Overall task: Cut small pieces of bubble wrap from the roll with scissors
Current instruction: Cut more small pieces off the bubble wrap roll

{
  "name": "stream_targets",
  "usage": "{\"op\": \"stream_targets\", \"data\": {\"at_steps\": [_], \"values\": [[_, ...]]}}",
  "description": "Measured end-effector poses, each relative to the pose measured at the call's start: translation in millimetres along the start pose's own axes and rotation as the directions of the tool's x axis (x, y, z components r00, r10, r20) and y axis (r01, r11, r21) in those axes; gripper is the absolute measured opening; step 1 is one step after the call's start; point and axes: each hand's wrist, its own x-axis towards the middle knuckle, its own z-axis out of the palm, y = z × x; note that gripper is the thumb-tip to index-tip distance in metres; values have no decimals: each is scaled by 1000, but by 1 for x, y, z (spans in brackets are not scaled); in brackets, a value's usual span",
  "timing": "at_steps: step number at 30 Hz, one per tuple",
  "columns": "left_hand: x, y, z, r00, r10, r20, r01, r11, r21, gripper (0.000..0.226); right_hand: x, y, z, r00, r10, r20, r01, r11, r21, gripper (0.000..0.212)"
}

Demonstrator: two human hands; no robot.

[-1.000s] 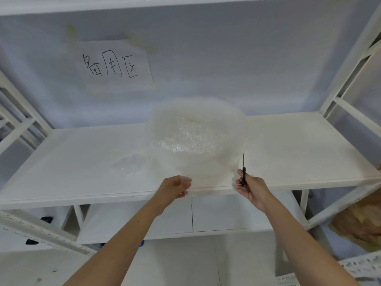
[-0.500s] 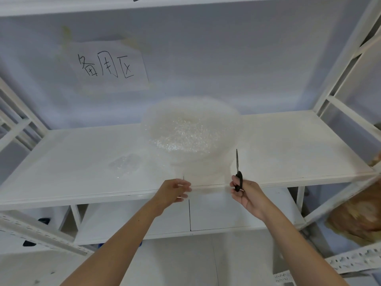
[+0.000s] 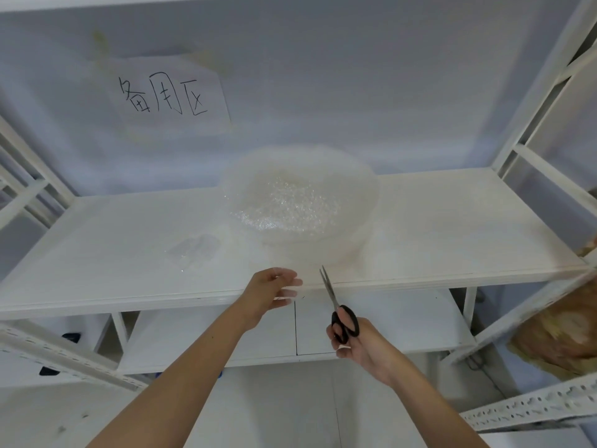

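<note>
Two white shelves (image 3: 452, 221) of the rack fill my view, one level with my hands and one below them. Taped to the wall above my left hand (image 3: 269, 294) is a paper sign (image 3: 171, 95) handwritten 备用区. Just beyond both hands the bubble wrap roll (image 3: 300, 205) sits on the upper shelf, its loose end reaching the front edge, clear and hard to trace. My left hand pinches that end. My right hand (image 3: 361, 345) grips the black-handled scissors (image 3: 339, 308), blades slightly apart beside the film. One small cut piece (image 3: 193, 248) lies left of the roll, faint.
</note>
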Motion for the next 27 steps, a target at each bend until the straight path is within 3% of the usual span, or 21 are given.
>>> {"op": "stream_targets", "data": {"at_steps": [8, 19, 27], "values": [[-7, 1, 7, 999, 0, -51, 1, 1000, 26, 22, -4, 24, 5, 992, 127, -20, -128, 991, -46, 44], [-12, -2, 1, 1000, 1, -18, -1, 1000, -17, 26, 8, 32, 1, 982, 183, 51, -178, 980, -85, 43], [-12, 0, 1, 999, 21, -50, -20, 999, 25, 14, 10, 31, 0, 979, 167, 113, -160, 985, -71, 45]]}}
